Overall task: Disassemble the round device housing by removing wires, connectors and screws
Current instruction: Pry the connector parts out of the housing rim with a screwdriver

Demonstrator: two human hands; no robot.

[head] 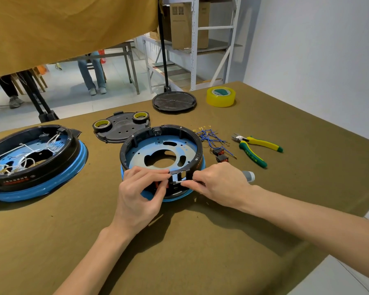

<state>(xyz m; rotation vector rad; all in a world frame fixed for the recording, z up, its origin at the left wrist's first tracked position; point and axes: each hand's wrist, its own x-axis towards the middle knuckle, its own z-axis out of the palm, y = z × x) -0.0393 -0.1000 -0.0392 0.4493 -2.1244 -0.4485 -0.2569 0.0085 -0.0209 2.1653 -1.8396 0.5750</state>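
At desk centre sits my round housing, probably a light, stiff plastic ring; I'd hold its rim. My left hand pinches the near wall at 6 o'clock; my right hand grips a screwdriver. Second housing at 9; two covers, three tape rolls, one pliers beyond.

Our left hand reaches forward with fingers curled, thumb and forefinger closed in a pinching grip. Our right hand comes in from the right, forearm stretched across, fingertips pinched together toward the left hand.
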